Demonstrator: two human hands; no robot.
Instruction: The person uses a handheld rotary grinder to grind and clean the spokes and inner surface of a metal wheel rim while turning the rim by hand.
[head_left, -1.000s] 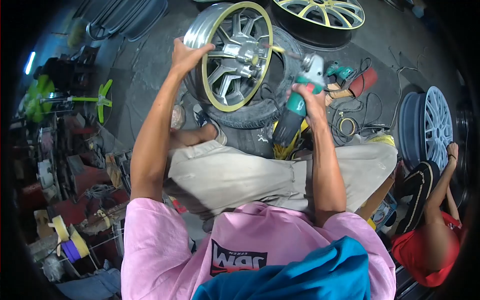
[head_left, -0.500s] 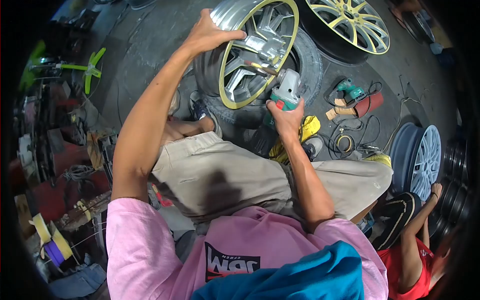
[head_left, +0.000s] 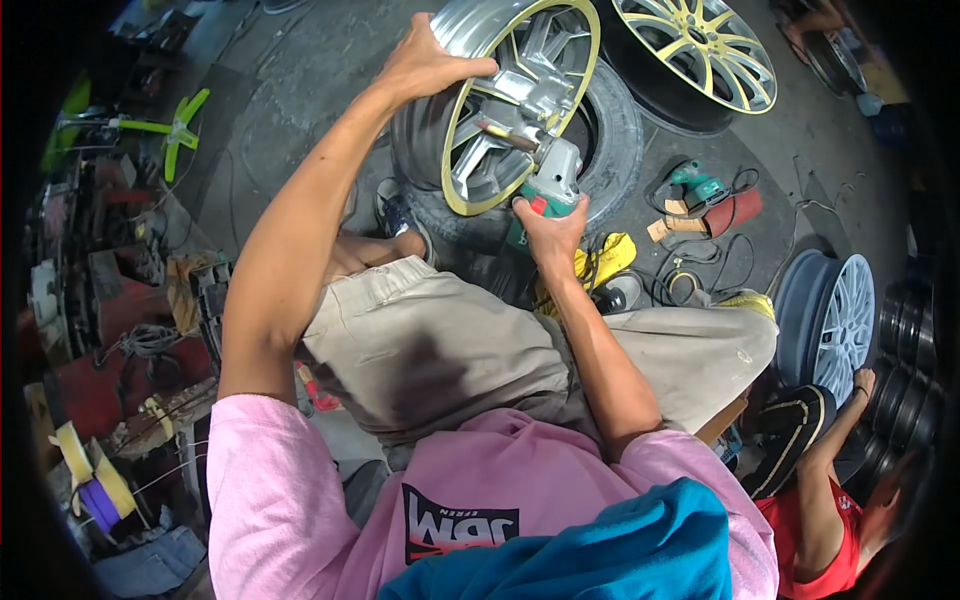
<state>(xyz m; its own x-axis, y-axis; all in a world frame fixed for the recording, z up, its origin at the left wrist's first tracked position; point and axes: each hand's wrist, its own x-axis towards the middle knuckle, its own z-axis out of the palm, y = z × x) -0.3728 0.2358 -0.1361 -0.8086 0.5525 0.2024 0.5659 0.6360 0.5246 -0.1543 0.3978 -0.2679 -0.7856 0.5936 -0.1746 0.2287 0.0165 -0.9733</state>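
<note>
My left hand [head_left: 428, 66] grips the upper left edge of a silver alloy wheel rim [head_left: 548, 92], its thumb on the rim's lip. Yellow lines the rim's outer face, and it stands tilted over a dark tire [head_left: 622, 140] on the floor. My right hand [head_left: 553, 232] is wrapped round the green body of an angle grinder [head_left: 556, 172]. A slim attachment [head_left: 508, 134] on its grey head points left among the spokes; whether its tip touches the metal I cannot tell.
Another rim with yellow spokes [head_left: 700, 45] lies at the upper right. A second green power tool [head_left: 700, 185] and looped cords rest right of the tire. A person in a red shirt [head_left: 825, 530] touches a blue-grey rim [head_left: 842, 320]. A lime-green fan [head_left: 180, 130] stands left.
My right hand and the angle grinder have shifted left across the rim's face. My left hand and the rim have stayed nearly in place.
</note>
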